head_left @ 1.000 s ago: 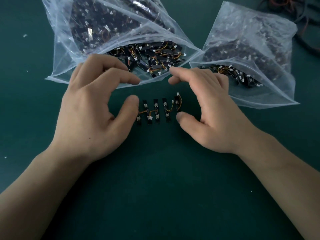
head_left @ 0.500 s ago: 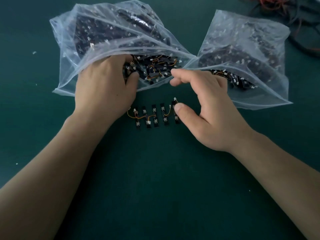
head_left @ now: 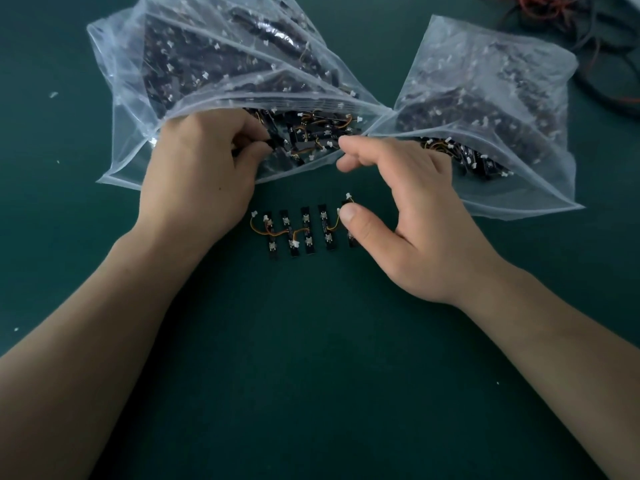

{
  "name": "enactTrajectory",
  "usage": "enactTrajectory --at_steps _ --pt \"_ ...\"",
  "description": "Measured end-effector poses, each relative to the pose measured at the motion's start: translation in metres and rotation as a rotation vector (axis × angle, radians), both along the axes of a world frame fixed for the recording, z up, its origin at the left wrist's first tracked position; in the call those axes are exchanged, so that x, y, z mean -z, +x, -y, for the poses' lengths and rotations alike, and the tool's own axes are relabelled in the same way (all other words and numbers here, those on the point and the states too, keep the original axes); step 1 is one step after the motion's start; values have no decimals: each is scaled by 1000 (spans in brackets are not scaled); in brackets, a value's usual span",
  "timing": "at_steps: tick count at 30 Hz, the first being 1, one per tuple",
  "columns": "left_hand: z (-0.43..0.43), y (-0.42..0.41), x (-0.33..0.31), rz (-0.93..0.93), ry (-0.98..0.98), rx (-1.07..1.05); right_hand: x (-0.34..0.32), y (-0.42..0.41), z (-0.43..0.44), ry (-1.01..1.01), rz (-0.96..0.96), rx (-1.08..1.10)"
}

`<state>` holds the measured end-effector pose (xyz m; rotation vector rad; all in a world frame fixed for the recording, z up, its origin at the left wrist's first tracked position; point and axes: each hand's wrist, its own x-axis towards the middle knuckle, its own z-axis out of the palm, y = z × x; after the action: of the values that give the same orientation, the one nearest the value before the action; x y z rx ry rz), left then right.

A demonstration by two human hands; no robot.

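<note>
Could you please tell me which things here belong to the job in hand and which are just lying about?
In use: left hand, pinching a board in the open left bag; right hand, thumb on the row of boards.
Lying about: right bag; cables; white scraps.

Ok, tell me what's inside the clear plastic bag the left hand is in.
Small black circuit strips with white connectors and orange wires; the left hand pinches one and hides whatever lies beneath.

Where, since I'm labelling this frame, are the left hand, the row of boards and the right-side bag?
left hand (head_left: pixel 197 174): head view, back of the hand.
row of boards (head_left: pixel 307 233): head view, middle board.
right-side bag (head_left: pixel 485 91): head view, upper plastic face.
</note>
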<state>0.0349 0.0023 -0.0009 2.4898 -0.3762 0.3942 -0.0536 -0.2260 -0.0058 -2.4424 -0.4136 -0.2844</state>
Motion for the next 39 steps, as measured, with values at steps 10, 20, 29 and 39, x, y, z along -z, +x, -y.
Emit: enactTrajectory --at_steps 10,20,29,39 --pt "17 -28 -11 288 -152 483 -1 -1 1 87 86 6" --pt "24 -33 -5 288 -216 521 -2 1 -2 183 290 34" --pt "14 -27 0 278 -541 389 -6 -7 -6 166 111 -172" --pt "13 -21 1 250 -597 392 -3 -31 -32 24 -20 -370"
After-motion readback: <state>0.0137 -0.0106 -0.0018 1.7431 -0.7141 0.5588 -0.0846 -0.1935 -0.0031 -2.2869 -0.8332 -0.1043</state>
